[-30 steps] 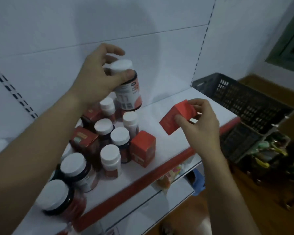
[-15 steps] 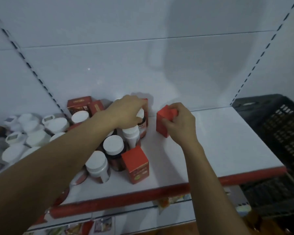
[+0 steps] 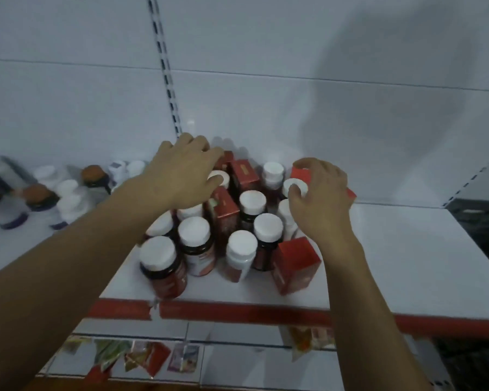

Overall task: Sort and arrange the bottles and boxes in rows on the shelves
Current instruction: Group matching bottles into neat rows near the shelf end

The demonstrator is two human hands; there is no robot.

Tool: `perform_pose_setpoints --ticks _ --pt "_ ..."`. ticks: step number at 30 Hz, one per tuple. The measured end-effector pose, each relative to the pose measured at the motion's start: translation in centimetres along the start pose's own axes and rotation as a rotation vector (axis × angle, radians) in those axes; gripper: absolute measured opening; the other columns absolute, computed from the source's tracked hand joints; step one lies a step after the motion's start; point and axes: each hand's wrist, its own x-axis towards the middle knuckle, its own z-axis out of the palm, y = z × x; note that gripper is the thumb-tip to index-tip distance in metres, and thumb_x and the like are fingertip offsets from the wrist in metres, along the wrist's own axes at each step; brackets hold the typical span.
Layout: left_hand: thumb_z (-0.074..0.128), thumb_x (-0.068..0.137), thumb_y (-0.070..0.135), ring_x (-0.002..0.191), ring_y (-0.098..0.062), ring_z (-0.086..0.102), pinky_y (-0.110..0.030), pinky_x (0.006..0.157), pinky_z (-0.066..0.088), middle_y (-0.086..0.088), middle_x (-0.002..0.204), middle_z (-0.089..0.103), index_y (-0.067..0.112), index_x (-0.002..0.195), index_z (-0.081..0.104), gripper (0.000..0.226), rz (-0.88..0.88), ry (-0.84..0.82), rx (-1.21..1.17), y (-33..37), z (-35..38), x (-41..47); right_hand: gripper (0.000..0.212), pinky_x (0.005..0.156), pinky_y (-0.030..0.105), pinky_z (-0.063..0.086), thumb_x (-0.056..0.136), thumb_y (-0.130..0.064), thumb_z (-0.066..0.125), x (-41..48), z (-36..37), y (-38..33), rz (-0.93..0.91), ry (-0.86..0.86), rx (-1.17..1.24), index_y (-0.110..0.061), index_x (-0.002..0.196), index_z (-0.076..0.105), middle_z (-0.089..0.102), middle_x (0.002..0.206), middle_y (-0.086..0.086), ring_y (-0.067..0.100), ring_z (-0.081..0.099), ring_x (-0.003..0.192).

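Dim, cool light; large soft shadow on the back wall point(image 3: 393, 103); blurred, bent edges.

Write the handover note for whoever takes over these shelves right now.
Left hand: open, spread over the back left of the white-capped dark bottles.
Right hand: curled round a small red cardboard box at the cluster's back right, thumb on a white cap.
Bottles and red boxes stand mixed in one tight cluster on the white red-edged shelf; a larger red box stands front right.
Done: stock gathered. Left: separate bottles from boxes and line both up in rows.
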Motion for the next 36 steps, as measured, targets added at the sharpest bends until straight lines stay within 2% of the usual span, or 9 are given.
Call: perform_pose_setpoints --ticks 8,10,13,15,19,25,29,32,36 --pt "0.051 0.098 0.046 0.13 -0.035 0.041 -0.054 0.098 0.039 -0.007 0.144 0.048 0.025 0.141 0.05 0.048 -0.363 0.053 0.041 -20.1 0.5 -18.8 0.034 0.102 0.044 0.043 0.087 -0.025 0.06 -3.8 6.3 -17.5 -0.123 -0.131 0.068 -0.025 0.121 0.062 0.065 0.12 0.002 0.032 0.052 0.121" --pt "0.053 0.095 0.047 0.129 -0.039 0.045 -0.059 0.098 0.041 -0.01 0.141 0.051 0.023 0.138 0.054 0.049 -0.49 0.075 0.032 -25.0 0.7 -24.9 0.032 0.103 0.044 0.044 0.089 -0.024 0.063 -5.4 9.3 -22.8 -0.178 -0.189 0.125 -0.025 0.121 0.062 0.064 0.122 0.002 0.03 0.051 0.122" --pt "0.053 0.096 0.049 0.133 -0.038 0.04 -0.061 0.103 0.037 -0.01 0.146 0.045 0.024 0.144 0.046 0.054 -0.707 0.016 0.021 -31.0 1.5 -34.1 0.032 0.097 0.039 0.045 0.089 -0.028 0.064 -7.8 14.9 -31.1 -0.338 -0.306 0.168 -0.022 0.12 0.064 0.066 0.118 0.002 0.031 0.057 0.116" --pt "0.054 0.097 0.048 0.138 -0.038 0.036 -0.062 0.107 0.033 -0.01 0.151 0.041 0.026 0.148 0.04 0.057 -0.863 -0.008 -0.018 -33.9 2.0 -39.9 0.038 0.097 0.042 0.047 0.09 -0.036 0.061 -9.7 18.5 -36.8 -0.434 -0.432 0.182 -0.021 0.125 0.062 0.064 0.122 0.004 0.031 0.057 0.117" --pt "0.053 0.097 0.048 0.139 -0.035 0.033 -0.061 0.109 0.03 -0.008 0.151 0.038 0.026 0.149 0.038 0.059 -1.151 -0.005 -0.073 -38.3 3.5 -50.2 0.045 0.1 0.042 0.042 0.095 -0.033 0.065 -13.8 25.3 -46.2 -0.603 -0.663 0.204 -0.018 0.136 0.056 0.056 0.131 0.008 0.031 0.053 0.121" --pt "0.055 0.097 0.049 0.139 -0.035 0.033 -0.062 0.108 0.03 -0.004 0.15 0.039 0.03 0.148 0.039 0.057 -1.482 0.053 -0.204 -43.0 6.2 -59.5 0.051 0.11 0.038 0.035 0.095 -0.035 0.065 -18.1 34.2 -56.8 -0.7 -0.828 0.261 -0.019 0.142 0.052 0.052 0.145 0.004 0.025 0.044 0.136" --pt "0.053 0.098 0.05 0.142 -0.033 0.027 -0.063 0.109 0.028 -0.001 0.152 0.037 0.032 0.148 0.04 0.055 -1.558 0.062 -0.261 -47.6 8.8 -61.3 0.054 0.11 0.037 0.035 0.093 -0.044 0.061 -17.9 39.4 -62.5 -0.74 -0.853 0.275 -0.019 0.141 0.054 0.054 0.144 0.005 0.025 0.046 0.135" --pt "0.055 0.098 0.049 0.144 -0.029 0.024 -0.06 0.111 0.026 0.002 0.153 0.035 0.033 0.148 0.041 0.054 -1.545 0.007 -0.264 -52.4 10.2 -61.1 0.051 0.11 0.034 0.034 0.097 -0.038 0.061 -16.0 42.9 -66.1 -0.755 -0.898 0.239 -0.016 0.143 0.053 0.052 0.148 0.003 0.023 0.046 0.136" --pt "0.054 0.099 0.049 0.145 -0.026 0.022 -0.06 0.113 0.025 0.005 0.153 0.035 0.035 0.146 0.043 0.05 -1.557 0.017 -0.276 -59.2 11.4 -60.0 0.047 0.1 0.03 0.037 0.096 -0.033 0.065 -12.6 46.2 -70.6 -0.711 -0.887 0.242 -0.015 0.139 0.057 0.057 0.142 0.004 0.024 0.051 0.13"
